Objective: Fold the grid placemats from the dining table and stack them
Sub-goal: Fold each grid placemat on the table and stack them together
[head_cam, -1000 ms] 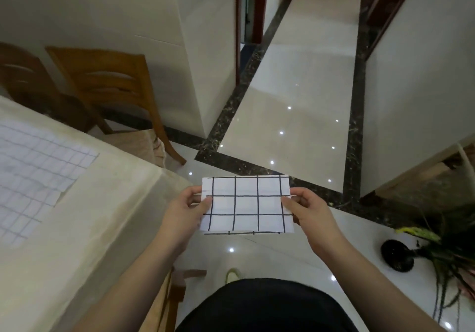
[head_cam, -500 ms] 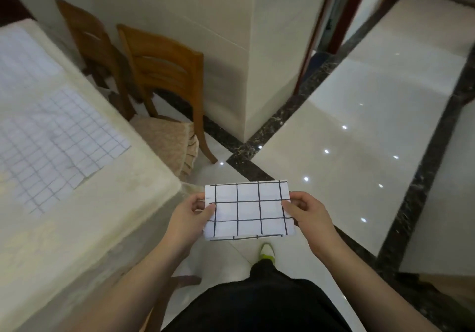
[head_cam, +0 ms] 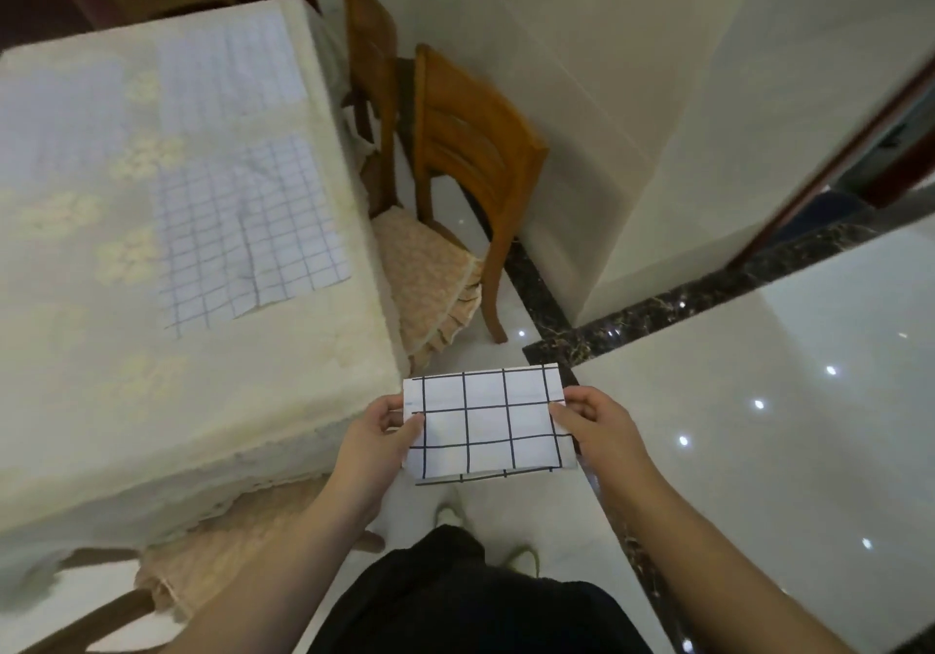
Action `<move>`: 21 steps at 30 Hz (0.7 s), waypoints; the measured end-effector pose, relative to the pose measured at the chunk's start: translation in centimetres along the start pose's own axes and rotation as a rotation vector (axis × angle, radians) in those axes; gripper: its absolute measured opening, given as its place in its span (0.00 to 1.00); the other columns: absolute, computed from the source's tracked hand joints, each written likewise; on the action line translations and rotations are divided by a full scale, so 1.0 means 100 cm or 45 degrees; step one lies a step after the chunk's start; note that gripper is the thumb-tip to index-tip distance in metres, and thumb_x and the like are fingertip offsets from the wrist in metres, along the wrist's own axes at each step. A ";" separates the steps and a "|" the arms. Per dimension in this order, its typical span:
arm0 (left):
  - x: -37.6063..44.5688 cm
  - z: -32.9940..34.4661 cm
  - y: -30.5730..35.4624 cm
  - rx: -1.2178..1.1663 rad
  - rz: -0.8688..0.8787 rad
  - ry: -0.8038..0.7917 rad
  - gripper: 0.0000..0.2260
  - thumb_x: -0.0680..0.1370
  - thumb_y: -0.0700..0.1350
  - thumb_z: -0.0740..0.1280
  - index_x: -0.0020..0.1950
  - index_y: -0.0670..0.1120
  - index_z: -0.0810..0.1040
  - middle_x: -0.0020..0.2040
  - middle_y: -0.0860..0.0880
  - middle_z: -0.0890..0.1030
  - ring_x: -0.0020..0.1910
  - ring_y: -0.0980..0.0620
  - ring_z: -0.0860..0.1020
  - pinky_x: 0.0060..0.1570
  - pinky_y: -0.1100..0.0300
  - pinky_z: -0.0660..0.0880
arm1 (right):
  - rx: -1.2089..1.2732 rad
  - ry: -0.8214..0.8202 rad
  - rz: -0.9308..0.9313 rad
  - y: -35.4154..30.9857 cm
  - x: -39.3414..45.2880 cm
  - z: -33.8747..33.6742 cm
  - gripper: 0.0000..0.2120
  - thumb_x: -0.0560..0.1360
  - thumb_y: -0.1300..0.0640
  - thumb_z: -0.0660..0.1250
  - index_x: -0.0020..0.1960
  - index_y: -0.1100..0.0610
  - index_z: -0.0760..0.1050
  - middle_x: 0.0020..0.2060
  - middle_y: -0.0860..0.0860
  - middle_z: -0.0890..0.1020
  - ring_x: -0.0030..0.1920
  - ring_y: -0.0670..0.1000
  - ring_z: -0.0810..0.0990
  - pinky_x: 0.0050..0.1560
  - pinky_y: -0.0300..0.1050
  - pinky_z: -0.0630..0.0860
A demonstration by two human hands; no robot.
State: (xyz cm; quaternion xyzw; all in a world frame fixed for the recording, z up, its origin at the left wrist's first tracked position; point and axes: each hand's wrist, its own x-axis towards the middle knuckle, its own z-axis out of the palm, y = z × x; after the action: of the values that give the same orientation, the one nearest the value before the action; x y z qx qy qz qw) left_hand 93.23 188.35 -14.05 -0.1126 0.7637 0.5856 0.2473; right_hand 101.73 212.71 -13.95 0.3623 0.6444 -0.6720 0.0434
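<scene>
Your left hand [head_cam: 377, 433] and right hand [head_cam: 597, 428] pinch the folded grid placemat [head_cam: 485, 423] over glossy floor tiles [head_cam: 759, 400]; the cloth-covered dining table [head_cam: 101, 375] bears flat grid placemats [head_cam: 253, 228].

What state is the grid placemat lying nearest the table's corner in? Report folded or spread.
Spread. The white grid-lined placemat lies opened flat on the cream tablecloth-covered table, creased but single-layered, unlike the folded one in the hands.

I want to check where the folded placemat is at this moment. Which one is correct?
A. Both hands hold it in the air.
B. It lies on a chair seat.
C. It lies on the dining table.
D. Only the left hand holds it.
A: the left hand and the right hand each pinch one end of the folded placemat, beside the dining table.
</scene>
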 end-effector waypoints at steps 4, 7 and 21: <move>0.012 -0.014 -0.003 -0.028 -0.055 0.115 0.06 0.79 0.45 0.67 0.54 0.54 0.79 0.46 0.51 0.84 0.44 0.49 0.82 0.38 0.55 0.74 | -0.170 -0.150 -0.017 -0.022 0.038 0.022 0.08 0.75 0.56 0.70 0.55 0.52 0.79 0.45 0.53 0.85 0.48 0.53 0.84 0.55 0.57 0.80; 0.025 -0.023 -0.006 -0.099 -0.114 0.212 0.06 0.80 0.46 0.67 0.55 0.54 0.78 0.48 0.50 0.84 0.41 0.50 0.81 0.36 0.55 0.75 | -0.290 -0.234 -0.046 -0.036 0.068 0.045 0.09 0.76 0.56 0.70 0.56 0.52 0.78 0.47 0.53 0.84 0.49 0.52 0.84 0.55 0.54 0.80; 0.099 -0.062 -0.004 -0.244 -0.275 0.512 0.09 0.80 0.43 0.65 0.60 0.46 0.76 0.49 0.48 0.82 0.46 0.51 0.81 0.37 0.63 0.73 | -0.670 -0.506 -0.070 -0.096 0.181 0.159 0.12 0.76 0.56 0.70 0.59 0.55 0.76 0.49 0.55 0.83 0.50 0.54 0.82 0.57 0.55 0.78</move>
State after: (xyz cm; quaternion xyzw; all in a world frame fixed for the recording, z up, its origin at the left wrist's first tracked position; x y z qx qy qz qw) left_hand 83.45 183.54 -18.27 -0.3310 0.7219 0.5914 0.1399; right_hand 76.52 207.41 -17.25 0.1830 0.7845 -0.5407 0.2424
